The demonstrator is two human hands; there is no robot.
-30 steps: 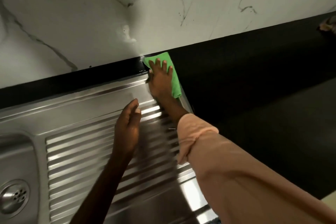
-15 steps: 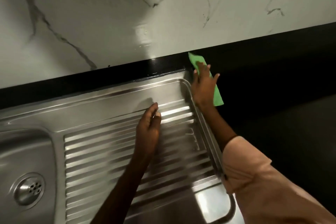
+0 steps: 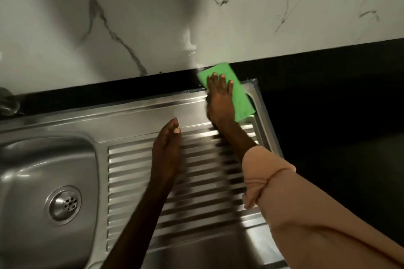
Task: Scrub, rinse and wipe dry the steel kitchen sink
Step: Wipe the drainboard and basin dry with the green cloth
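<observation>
While our right hand (image 3: 219, 102) presses the soft, limp green cloth (image 3: 237, 91) flat-fingered on the steel sink's (image 3: 140, 116) far right corner, our left hand (image 3: 167, 150) rests loose-fingered on the ribbed drainboard (image 3: 196, 192).

green cloth (image 3: 231, 91); veined white marble wall (image 3: 153, 17); black counter (image 3: 328, 105)

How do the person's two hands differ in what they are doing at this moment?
The right hand presses flat on the green cloth at the sink's far corner; the left hand holds nothing, over the ribbed drainboard. A rolled sleeve shows on the right arm, none on the left. Both reach toward the wall.
</observation>
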